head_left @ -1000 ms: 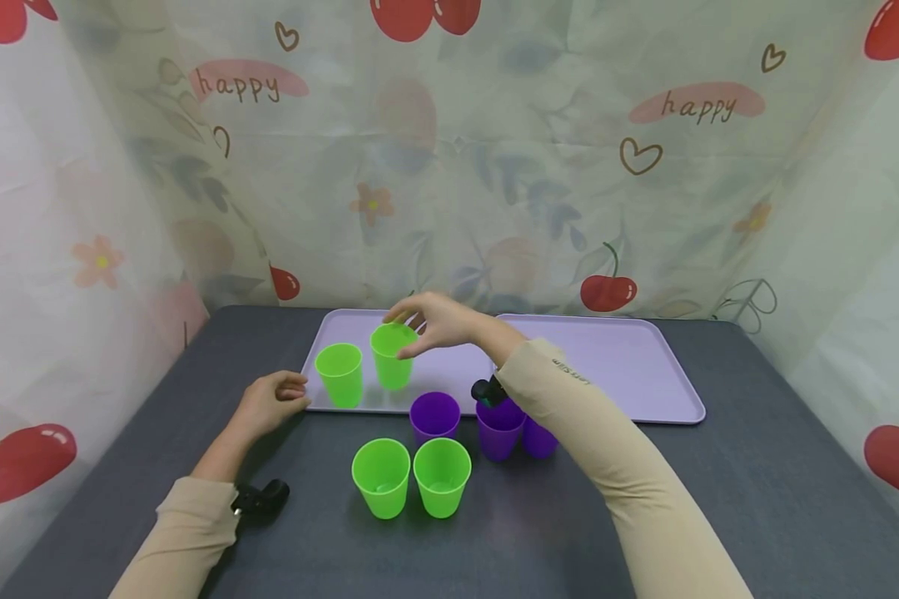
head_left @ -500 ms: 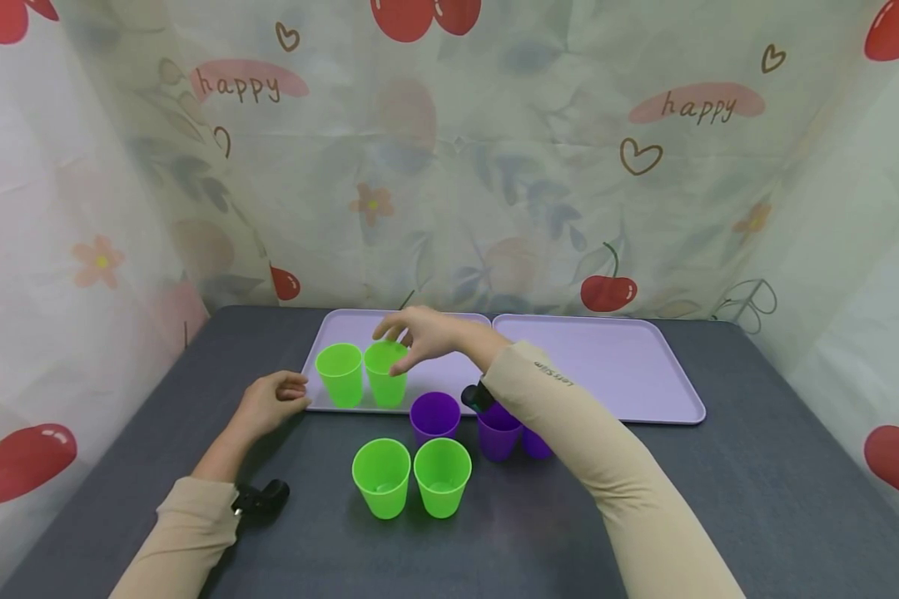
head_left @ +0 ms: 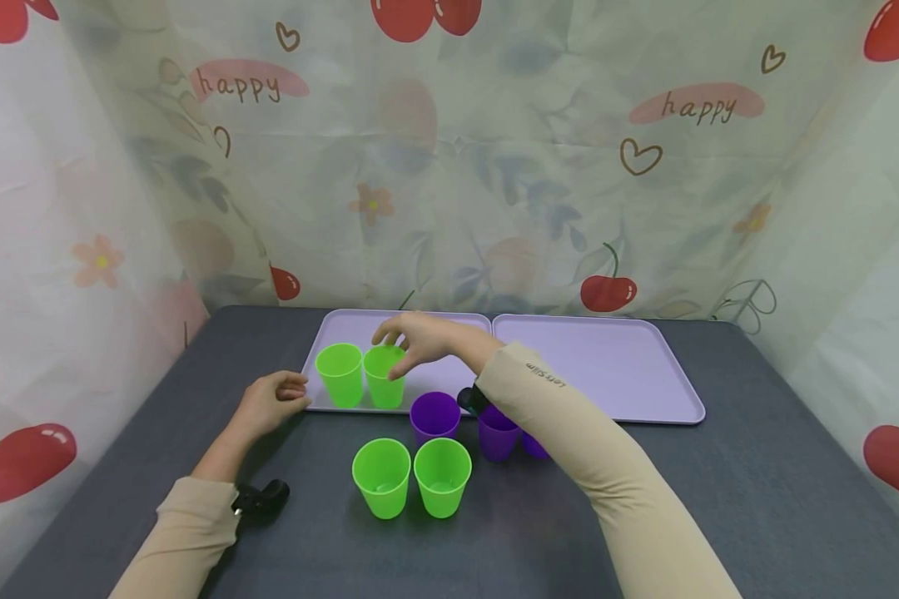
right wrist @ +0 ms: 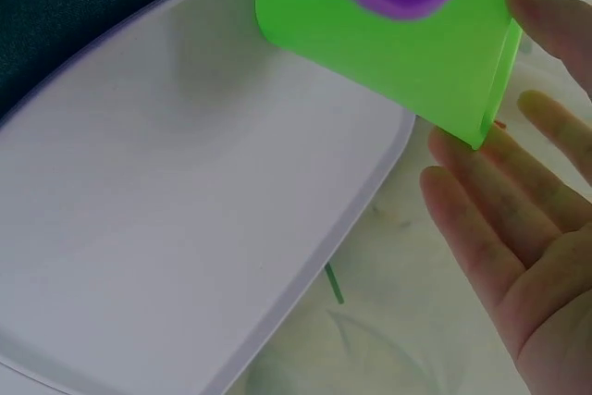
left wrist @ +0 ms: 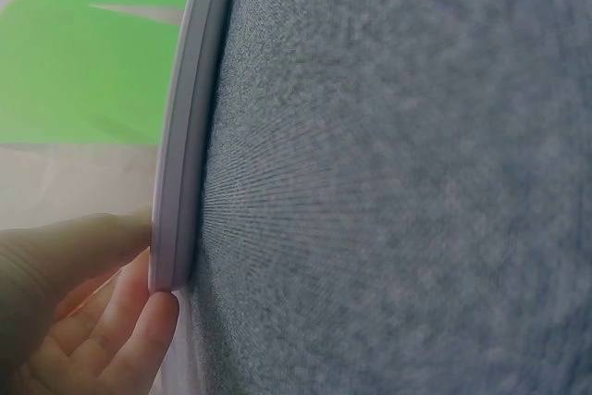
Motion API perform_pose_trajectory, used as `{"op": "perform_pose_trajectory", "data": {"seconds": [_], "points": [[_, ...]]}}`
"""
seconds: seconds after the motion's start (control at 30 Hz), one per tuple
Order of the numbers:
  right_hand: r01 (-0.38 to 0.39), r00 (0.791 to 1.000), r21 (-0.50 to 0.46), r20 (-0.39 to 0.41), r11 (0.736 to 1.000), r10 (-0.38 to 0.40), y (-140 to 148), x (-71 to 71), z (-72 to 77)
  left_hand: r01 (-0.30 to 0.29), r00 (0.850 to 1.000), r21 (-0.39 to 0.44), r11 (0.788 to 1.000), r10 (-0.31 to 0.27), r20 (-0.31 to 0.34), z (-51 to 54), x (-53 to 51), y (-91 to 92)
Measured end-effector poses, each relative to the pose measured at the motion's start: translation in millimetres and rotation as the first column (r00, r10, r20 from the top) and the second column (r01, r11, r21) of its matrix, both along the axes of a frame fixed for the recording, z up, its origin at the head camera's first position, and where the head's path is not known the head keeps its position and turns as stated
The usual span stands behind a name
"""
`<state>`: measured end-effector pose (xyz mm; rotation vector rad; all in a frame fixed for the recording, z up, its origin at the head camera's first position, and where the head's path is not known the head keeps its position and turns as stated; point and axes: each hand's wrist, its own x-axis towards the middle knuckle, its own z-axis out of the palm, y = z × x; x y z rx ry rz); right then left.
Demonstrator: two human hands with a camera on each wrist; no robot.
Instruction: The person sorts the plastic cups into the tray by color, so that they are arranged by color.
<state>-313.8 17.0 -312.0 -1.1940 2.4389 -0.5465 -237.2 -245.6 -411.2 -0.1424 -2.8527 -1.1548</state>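
At the near left corner of the left lilac tray (head_left: 449, 378), my left hand (head_left: 265, 403) pinches the rim (left wrist: 176, 182) between thumb and fingers. Two bright green cups stand upright side by side on that tray: the left one (head_left: 340, 378) and the right one (head_left: 384, 387). My right hand (head_left: 427, 339) is over the right green cup, its fingers spread loosely around the top. In the right wrist view the thumb (right wrist: 550, 25) lies at the rim of the green cup (right wrist: 416, 62), and the other fingers reach past it, fairly straight.
Two more green cups (head_left: 381, 478) (head_left: 442, 478) stand in front of the tray. Behind them are purple cups (head_left: 434, 416) (head_left: 498, 437), one partly hidden by the right sleeve. A second lilac tray (head_left: 599, 366) adjoins on the right. Printed curtains (head_left: 457, 208) enclose the dark table (head_left: 307, 541).
My right hand has brought the second green cup down and left, beside the first one on the tray, and its fingers have loosened. My left hand has stayed at the tray corner.
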Motion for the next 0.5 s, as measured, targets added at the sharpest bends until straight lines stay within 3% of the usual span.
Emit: {"op": "perform_pose_trajectory", "data": {"seconds": [0.5], "points": [[0.017, 1.000, 0.018, -0.023, 1.000, -0.017, 1.6, 1.3, -0.9, 0.007, 1.000, 0.006, 1.000, -0.007, -0.002, 0.2, 0.2, 0.3]]}}
